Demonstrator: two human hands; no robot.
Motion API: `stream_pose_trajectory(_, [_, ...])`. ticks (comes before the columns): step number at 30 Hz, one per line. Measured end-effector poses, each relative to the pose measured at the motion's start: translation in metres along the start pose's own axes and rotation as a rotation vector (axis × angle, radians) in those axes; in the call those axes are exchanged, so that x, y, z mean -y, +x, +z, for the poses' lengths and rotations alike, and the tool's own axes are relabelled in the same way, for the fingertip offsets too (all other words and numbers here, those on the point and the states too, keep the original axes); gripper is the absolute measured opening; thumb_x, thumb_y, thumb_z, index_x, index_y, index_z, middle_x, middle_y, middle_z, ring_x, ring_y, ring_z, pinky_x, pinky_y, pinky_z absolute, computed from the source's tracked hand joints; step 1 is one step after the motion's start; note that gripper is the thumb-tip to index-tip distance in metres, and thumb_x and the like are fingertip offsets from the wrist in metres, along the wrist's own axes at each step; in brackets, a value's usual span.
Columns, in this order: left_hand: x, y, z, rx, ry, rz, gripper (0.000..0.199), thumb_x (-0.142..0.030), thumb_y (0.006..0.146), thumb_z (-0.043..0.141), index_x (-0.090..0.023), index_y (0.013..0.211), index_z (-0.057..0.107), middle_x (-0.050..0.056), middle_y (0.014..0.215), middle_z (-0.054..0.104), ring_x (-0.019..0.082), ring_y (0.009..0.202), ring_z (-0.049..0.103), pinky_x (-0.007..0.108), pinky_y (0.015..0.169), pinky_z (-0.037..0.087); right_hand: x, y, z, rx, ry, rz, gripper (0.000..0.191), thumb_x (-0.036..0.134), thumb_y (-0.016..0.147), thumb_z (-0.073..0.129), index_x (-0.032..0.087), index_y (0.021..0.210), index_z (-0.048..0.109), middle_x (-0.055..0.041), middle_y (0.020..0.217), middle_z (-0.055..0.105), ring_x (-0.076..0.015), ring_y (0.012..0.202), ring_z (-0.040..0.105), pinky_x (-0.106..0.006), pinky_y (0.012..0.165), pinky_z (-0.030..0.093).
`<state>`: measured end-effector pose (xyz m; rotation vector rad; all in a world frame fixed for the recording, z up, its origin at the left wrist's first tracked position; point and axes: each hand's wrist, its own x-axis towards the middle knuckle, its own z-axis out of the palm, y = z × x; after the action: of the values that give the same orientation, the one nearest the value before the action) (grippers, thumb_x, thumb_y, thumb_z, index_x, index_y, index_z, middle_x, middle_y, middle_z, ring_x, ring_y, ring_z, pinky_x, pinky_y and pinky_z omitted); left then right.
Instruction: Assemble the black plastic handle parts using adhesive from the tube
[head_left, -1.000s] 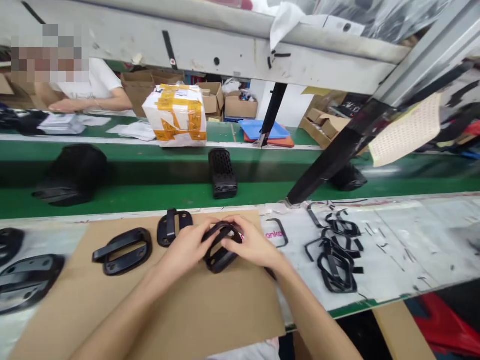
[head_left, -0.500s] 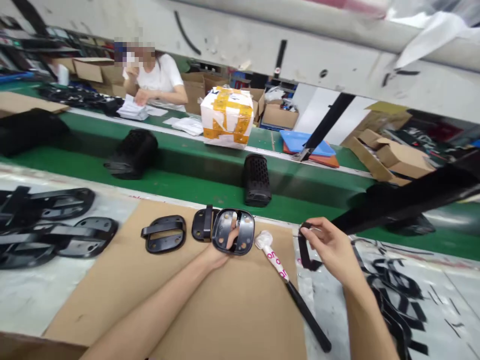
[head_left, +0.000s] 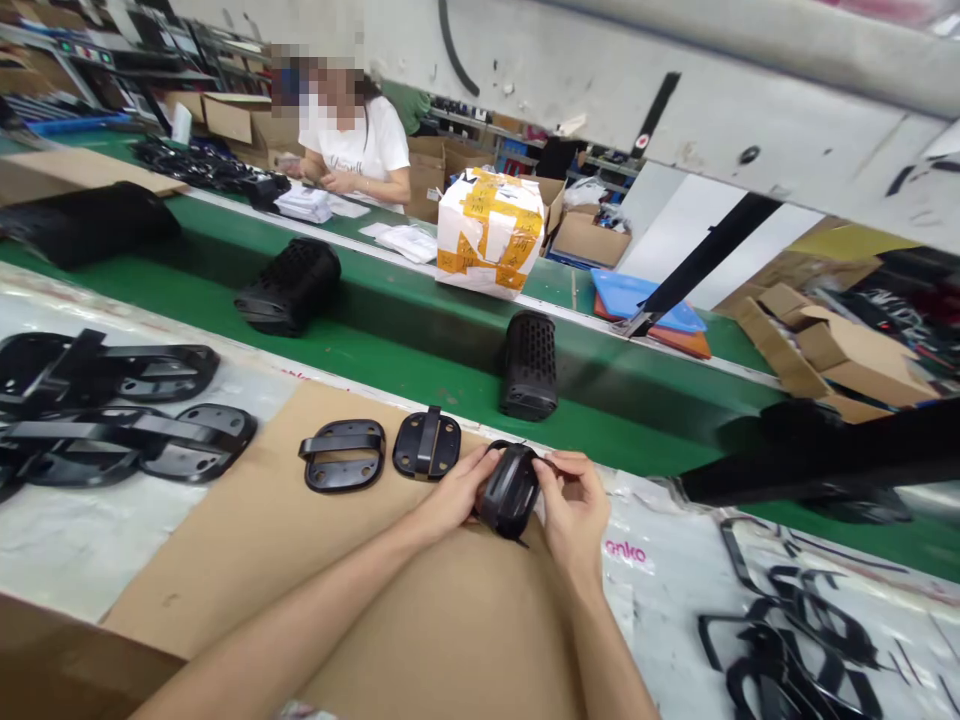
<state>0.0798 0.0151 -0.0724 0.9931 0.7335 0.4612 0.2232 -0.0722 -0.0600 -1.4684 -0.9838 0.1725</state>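
Observation:
A black oval plate (head_left: 511, 490) is held above the cardboard sheet (head_left: 360, 600), tilted on edge. My left hand (head_left: 459, 488) grips its left side. On its right side, my right hand (head_left: 571, 500) is closed, with fingertips at the plate's upper edge; the black strap is hard to tell apart from the plate. Two black plates with straps across them, one (head_left: 343, 455) farther left and one (head_left: 427, 444) nearer my left hand, lie on the cardboard.
Black strapped plates (head_left: 199, 443) are piled at the left, loose black straps (head_left: 806, 640) at the lower right. Beyond is a green conveyor (head_left: 405, 370) with black perforated housings (head_left: 529, 365). A person (head_left: 356, 150) sits across it near a taped box (head_left: 491, 232).
My right hand has moved left to the plate, bringing the black strap. The plate has turned from facing the camera to on edge. The wrapped hammer-like tool is no longer visible.

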Motion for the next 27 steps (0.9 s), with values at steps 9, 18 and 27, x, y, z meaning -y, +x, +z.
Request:
stream_pose_trajectory(9, [0.002, 0.001, -0.002, 0.062, -0.005, 0.064, 0.070, -0.076, 0.083, 0.061, -0.018, 0.122, 0.067, 0.000, 0.078, 0.064, 0.013, 0.064, 0.054, 0.023, 0.058, 0.042, 0.001, -0.007, -0.003, 0.026, -0.158, -0.099, 0.010, 0.030, 0.096, 0.069, 0.024, 0.099, 0.077, -0.0045, 0.096, 0.072, -0.0206, 0.089, 0.067, -0.036, 0.081, 0.053])
stream_pose_trajectory(18, [-0.004, 0.002, -0.004, 0.096, -0.032, 0.056, 0.063, -0.071, 0.077, 0.074, -0.017, 0.106, 0.060, -0.005, 0.067, 0.050, 0.009, 0.052, 0.041, 0.022, 0.049, 0.032, -0.003, -0.004, -0.004, 0.057, -0.190, -0.129, 0.012, 0.029, 0.097, 0.069, 0.025, 0.101, 0.079, -0.0044, 0.096, 0.069, -0.0204, 0.088, 0.065, -0.037, 0.079, 0.053])
stream_pose_trajectory(27, [-0.010, -0.004, -0.002, 0.067, 0.031, 0.153, 0.044, -0.057, 0.085, 0.071, -0.018, 0.102, 0.061, 0.000, 0.080, 0.060, 0.014, 0.067, 0.051, 0.024, 0.061, 0.040, -0.008, -0.006, 0.000, 0.037, -0.076, 0.010, 0.010, 0.030, 0.092, 0.073, 0.020, 0.091, 0.072, -0.0057, 0.094, 0.073, -0.0213, 0.090, 0.069, -0.036, 0.082, 0.056])
